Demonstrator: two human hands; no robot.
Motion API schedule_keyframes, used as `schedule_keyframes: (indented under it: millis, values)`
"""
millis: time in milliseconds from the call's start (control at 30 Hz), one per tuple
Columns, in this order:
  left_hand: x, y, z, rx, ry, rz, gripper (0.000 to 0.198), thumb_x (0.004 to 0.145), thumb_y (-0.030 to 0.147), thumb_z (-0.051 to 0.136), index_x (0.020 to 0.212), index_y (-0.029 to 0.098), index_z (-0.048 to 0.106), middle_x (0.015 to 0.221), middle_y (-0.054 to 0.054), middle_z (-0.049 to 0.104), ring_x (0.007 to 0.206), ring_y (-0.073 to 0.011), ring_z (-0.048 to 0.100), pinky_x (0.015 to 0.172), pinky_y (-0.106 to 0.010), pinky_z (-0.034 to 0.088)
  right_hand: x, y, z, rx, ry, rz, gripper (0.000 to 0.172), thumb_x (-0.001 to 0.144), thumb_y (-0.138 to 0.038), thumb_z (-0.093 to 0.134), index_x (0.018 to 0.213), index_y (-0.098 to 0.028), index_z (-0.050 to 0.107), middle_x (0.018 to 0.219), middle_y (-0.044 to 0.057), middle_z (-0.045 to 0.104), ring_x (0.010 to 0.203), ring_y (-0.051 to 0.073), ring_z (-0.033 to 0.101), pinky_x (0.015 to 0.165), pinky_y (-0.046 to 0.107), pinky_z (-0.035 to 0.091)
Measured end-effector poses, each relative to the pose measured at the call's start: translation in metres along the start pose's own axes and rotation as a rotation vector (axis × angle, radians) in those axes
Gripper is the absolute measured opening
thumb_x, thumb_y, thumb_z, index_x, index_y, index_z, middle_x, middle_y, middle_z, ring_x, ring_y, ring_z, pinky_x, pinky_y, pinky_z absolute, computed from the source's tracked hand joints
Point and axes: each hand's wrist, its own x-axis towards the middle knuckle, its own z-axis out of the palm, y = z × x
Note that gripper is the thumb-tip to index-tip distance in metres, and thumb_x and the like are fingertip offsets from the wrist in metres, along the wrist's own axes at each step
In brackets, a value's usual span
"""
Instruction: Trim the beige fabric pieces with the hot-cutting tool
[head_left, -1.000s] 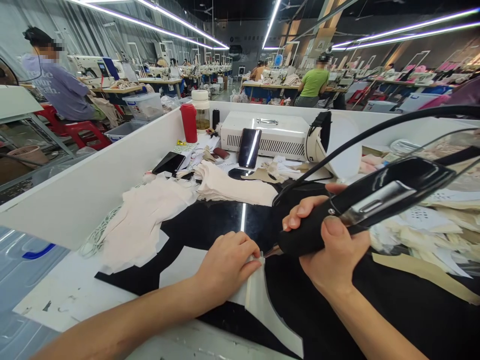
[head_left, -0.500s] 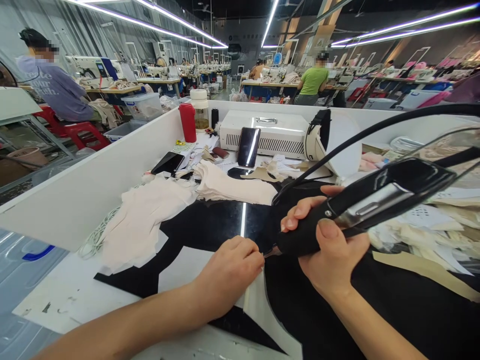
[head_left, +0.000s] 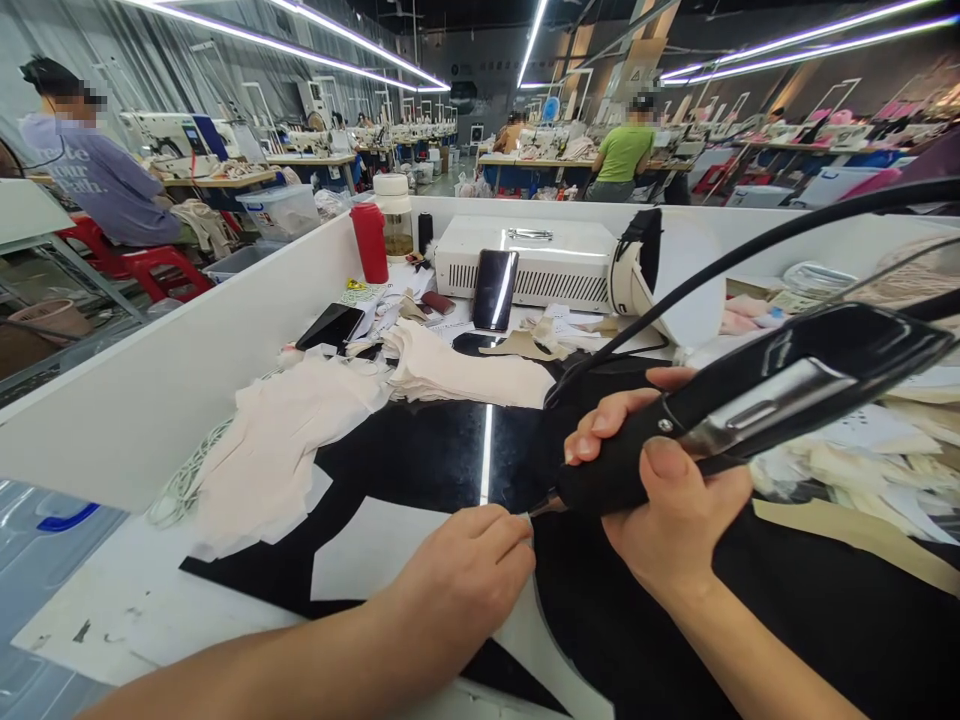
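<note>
My right hand (head_left: 675, 520) is wrapped around a thick black corded hand tool (head_left: 757, 410) with a silver lever on its side. The tool slants down to the left, and its narrow metal tip (head_left: 547, 505) is close to my left fingertips. My left hand (head_left: 476, 565) is closed, its fingers pinching the edge of a white flat piece (head_left: 375, 545). That piece lies over black material (head_left: 645, 620) and runs toward me under my wrist. The pinched edge itself is mostly hidden by my fingers.
Pale pink cut pieces (head_left: 277, 440) and a pale stack (head_left: 472, 370) lie beyond my hands. Two phones, a white vented box (head_left: 525, 260) and a red cup (head_left: 369, 243) stand farther back. Light scraps (head_left: 862, 450) are heaped right. A black cable (head_left: 720, 265) arcs over the table.
My left hand has shifted slightly toward me along the white piece. The tool and my right hand have moved a little right, with the tip still near my left fingers.
</note>
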Motion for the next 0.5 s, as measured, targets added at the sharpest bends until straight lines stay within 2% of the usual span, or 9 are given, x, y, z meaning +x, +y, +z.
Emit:
schedule_keyframes:
  millis: [133, 333, 500]
  values:
    - [-0.004, 0.002, 0.009, 0.112, 0.100, 0.039, 0.040, 0.116, -0.006, 0.042, 0.115, 0.012, 0.078, 0.126, -0.011, 0.087, 0.116, -0.0195, 0.082, 0.113, -0.029, 0.066, 0.000, 0.001, -0.001, -0.017, 0.004, -0.013, 0.052, 0.084, -0.058, 0.104, 0.117, -0.031, 0.073, 0.079, -0.006, 0.070, 0.054, 0.016, 0.062, 0.050, 0.032, 0.055]
    - [-0.008, 0.004, 0.023, 0.206, 0.149, 0.062, 0.035, 0.117, -0.002, 0.049, 0.115, 0.014, 0.080, 0.127, -0.011, 0.088, 0.113, -0.0186, 0.084, 0.112, -0.029, 0.068, 0.000, 0.002, -0.001, -0.005, 0.002, -0.010, 0.053, 0.083, -0.056, 0.105, 0.117, -0.030, 0.072, 0.079, -0.006, 0.069, 0.055, 0.016, 0.061, 0.051, 0.031, 0.055]
    - [-0.006, 0.003, 0.026, 0.268, 0.260, 0.094, 0.030, 0.116, -0.003, 0.053, 0.116, 0.009, 0.080, 0.120, -0.011, 0.088, 0.111, -0.0174, 0.084, 0.109, -0.028, 0.068, 0.001, 0.001, -0.001, 0.017, 0.010, -0.007, 0.051, 0.082, -0.054, 0.106, 0.114, -0.031, 0.075, 0.078, -0.006, 0.070, 0.054, 0.016, 0.060, 0.050, 0.030, 0.054]
